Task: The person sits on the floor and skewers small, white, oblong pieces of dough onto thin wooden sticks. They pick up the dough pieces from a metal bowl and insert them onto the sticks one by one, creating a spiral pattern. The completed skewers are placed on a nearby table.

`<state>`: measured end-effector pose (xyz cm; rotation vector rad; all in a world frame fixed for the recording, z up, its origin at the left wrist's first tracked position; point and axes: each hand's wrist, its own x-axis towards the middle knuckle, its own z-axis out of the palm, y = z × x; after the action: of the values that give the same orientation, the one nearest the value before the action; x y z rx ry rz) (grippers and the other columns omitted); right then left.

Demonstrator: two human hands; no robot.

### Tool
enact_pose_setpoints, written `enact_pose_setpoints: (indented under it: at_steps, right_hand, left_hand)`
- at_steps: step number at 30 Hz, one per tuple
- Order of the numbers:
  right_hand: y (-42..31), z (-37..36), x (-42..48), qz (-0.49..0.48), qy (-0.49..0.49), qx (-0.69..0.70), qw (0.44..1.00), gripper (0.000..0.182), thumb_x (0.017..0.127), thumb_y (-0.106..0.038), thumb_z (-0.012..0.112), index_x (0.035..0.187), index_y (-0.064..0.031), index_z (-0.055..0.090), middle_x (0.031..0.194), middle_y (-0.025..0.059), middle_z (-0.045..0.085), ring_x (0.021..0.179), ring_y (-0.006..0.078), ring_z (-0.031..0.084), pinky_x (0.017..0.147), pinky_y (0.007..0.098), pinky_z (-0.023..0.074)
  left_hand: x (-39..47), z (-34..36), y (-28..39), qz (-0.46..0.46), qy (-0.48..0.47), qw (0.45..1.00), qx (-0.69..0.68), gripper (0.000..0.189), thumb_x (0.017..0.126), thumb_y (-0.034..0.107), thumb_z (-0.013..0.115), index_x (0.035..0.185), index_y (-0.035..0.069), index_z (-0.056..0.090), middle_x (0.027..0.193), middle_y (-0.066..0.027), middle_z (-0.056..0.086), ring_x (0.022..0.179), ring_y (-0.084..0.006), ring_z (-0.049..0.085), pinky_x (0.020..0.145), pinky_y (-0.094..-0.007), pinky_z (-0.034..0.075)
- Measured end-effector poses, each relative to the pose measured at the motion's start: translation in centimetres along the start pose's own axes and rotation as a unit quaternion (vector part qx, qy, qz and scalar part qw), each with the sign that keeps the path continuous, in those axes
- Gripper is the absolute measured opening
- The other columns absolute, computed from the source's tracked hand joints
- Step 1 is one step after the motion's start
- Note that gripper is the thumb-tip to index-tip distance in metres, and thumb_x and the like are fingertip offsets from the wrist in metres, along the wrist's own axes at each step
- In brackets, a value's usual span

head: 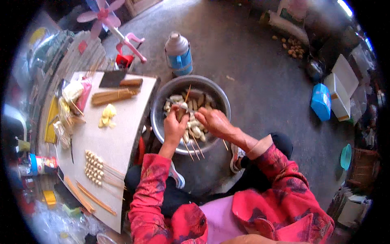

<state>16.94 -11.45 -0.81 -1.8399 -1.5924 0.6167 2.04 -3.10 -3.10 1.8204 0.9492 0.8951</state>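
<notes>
A wide metal basin (227, 103) sits on the floor in front of me, holding many pale elongated food pieces (195, 124). Over its middle, my left hand (175, 126) grips one pale food piece (183, 105); a wooden skewer (188, 91) sticks up just beyond the fingers. My right hand (215, 121) meets it from the right, pinching a thin tool, apparently a small knife (190, 110), against that piece. The fingers partly cover both. Several bamboo skewers (195, 145) lean out over the near rim.
On the left, a low table (122, 128) carries loaded skewers (94, 167), bundled bare skewers (112, 97), a cleaver (113, 79), yellowish slices (107, 116) and plastic bags (73, 91). Beyond the basin stand a blue thermos flask (179, 56) and a pink fan (103, 14). A foam box (338, 94) is at right.
</notes>
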Motion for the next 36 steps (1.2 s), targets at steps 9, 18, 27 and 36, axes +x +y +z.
enact_pose_setpoints:
  at_steps: [9,18,27,36]
  right_hand:
    - [-0.8,-0.4,-0.1,0.018,-0.022,0.050,0.998,0.037,0.088,-0.034,0.041,0.077,-0.0006,0.051,0.070,0.0240,0.056,0.071,0.0434,0.053,0.061,0.0497,0.0391]
    - [-0.7,-0.5,-0.2,0.001,-0.030,0.063,0.998,0.035,0.089,-0.031,0.040,0.078,0.0005,0.053,0.071,0.0241,0.055,0.069,0.0420,0.052,0.058,0.0473,0.0383]
    - [-0.7,-0.3,-0.2,-0.003,-0.028,0.055,0.998,0.038,0.089,-0.033,0.038,0.080,0.0007,0.051,0.071,0.0249,0.056,0.072,0.0435,0.053,0.061,0.0504,0.0384]
    - [-0.8,-0.3,-0.3,-0.009,-0.013,0.067,0.998,0.036,0.089,-0.031,0.039,0.078,0.0006,0.052,0.070,0.0242,0.055,0.069,0.0425,0.052,0.059,0.0485,0.0385]
  left_hand:
    - [-0.2,-0.4,1.3,-0.203,-0.052,0.949,-0.235,0.022,0.084,0.015,0.055,0.102,0.004,0.051,0.072,-0.0031,0.059,0.048,-0.0035,0.045,0.041,-0.0179,0.036]
    - [0.0,0.4,-0.1,-0.026,0.006,0.990,-0.140,0.028,0.085,0.020,0.055,0.103,0.003,0.043,0.072,-0.0065,0.060,0.046,-0.0056,0.047,0.042,-0.0191,0.038]
    - [-0.1,-0.6,2.0,-0.180,-0.061,0.944,-0.268,0.015,0.087,0.019,0.051,0.092,0.005,0.047,0.073,-0.0075,0.060,0.043,-0.0057,0.044,0.040,-0.0185,0.035]
    - [1.0,-1.0,1.2,-0.114,-0.005,0.953,-0.282,0.015,0.088,0.020,0.048,0.088,0.005,0.051,0.077,-0.0061,0.059,0.058,-0.0100,0.056,0.044,-0.0199,0.045]
